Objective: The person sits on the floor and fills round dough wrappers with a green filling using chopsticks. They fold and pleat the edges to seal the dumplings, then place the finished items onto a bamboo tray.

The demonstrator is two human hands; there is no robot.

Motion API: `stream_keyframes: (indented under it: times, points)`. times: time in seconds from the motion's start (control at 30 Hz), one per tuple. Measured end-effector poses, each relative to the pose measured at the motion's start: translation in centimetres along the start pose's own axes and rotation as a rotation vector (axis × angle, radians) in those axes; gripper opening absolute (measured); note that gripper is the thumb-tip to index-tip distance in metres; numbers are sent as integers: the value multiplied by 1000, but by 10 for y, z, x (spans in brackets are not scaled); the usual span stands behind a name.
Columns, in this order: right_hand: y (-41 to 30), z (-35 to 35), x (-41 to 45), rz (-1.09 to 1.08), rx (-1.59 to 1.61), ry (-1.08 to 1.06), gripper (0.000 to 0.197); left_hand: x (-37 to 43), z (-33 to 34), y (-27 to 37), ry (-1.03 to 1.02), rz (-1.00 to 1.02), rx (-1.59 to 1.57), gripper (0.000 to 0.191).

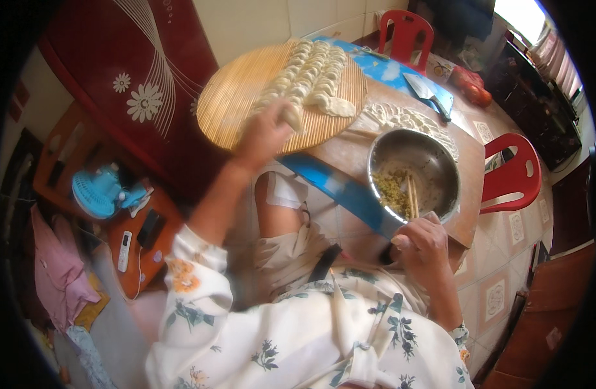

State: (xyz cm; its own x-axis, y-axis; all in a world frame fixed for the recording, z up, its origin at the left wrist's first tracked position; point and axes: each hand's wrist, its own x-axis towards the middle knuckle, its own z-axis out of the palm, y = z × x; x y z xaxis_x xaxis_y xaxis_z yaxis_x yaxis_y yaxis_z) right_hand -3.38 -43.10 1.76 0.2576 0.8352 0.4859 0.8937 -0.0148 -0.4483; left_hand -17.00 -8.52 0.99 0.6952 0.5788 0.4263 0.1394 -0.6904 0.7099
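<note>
Over the near edge of a round reed tray (230, 97), my left hand (266, 129) is blurred, its fingers around a pale dumpling (292, 119). Rows of folded dumplings (300, 78) run from there toward the tray's far edge. A flat dough wrapper (340, 107) lies at the right end of the rows, partly on the tray. My right hand (424, 238) grips the near ends of wooden chopsticks (411, 194). Their tips rest in greenish minced filling (391, 190) inside a steel bowl (436, 165).
Several floured dough wrappers (405, 119) lie behind the bowl on a wooden board (332, 148). A cleaver (419, 87) rests beyond them on the blue tablecloth (361, 63). Red plastic chairs (514, 170) stand right and behind. At left, a blue fan (96, 192) sits on a wooden stand.
</note>
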Motion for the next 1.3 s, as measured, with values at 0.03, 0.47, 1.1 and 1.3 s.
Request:
stream_keyframes:
  times: [0.03,0.47,1.1,1.3]
  points:
    - [1,0,-2,11,8,0,21,13,-15,-10,34,-91,50,30]
    - [6,2,3,-7,21,-22,17,56,23,-25,43,224,428,27]
    - [22,-10,-21,104,2,144,6,79,46,-7,-117,294,622,28]
    - [36,-11,-41,197,-100,290,34,98,74,-10,-210,410,417,29]
